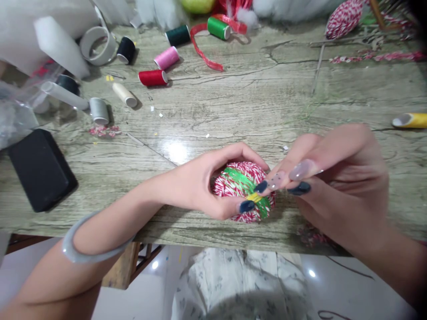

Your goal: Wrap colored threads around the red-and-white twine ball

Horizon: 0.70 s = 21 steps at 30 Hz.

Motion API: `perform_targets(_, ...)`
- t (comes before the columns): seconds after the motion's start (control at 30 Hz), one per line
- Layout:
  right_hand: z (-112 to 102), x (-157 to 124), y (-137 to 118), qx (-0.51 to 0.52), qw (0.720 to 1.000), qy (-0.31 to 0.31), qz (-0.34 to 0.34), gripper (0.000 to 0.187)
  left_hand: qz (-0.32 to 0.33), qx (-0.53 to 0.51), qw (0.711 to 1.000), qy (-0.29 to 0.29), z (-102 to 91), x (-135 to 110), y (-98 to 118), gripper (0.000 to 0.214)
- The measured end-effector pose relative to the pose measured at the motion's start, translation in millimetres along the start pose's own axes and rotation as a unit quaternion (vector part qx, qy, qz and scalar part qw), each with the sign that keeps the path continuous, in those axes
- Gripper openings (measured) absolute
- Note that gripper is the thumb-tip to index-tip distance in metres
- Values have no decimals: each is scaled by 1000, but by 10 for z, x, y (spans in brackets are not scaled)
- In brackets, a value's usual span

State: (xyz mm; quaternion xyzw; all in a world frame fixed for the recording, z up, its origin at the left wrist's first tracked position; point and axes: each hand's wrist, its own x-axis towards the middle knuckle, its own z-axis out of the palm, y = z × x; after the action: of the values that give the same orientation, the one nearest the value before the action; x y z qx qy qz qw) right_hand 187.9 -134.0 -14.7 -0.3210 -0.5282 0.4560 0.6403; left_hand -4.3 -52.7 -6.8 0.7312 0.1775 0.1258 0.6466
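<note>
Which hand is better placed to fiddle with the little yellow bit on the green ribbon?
Right, probably. The right hand has its fingertips at the yellow bit on the green ribbon, while the left hand is wrapped around the red-and-white twine ball, busy holding it.

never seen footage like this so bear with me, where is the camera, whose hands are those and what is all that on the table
There is no machine here: a person wears a camera on the head, looking forward and down, so this picture shows that person's own two hands. The left hand, with a pale bangle on its wrist, cups a ball of red and white twine banded with green ribbon. The right hand pinches a small yellow piece on that ball. Below them is a wooden table. Further back lie thread spools: a red spool, a pink spool, a green spool. A black box sits at the left, a yellow spool at the right edge.
</note>
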Motion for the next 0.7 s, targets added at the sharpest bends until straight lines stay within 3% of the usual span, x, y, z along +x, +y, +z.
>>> perform_targets(0.43,5,-11,-43,-4,1000,-1,28,20,-20,-26,999,-3,6,-15,24,42)
perform_targets(0.7,-44,-16,16,-29,999,-21,0,23,-10,-39,999,-30,-8,-11,17,44)
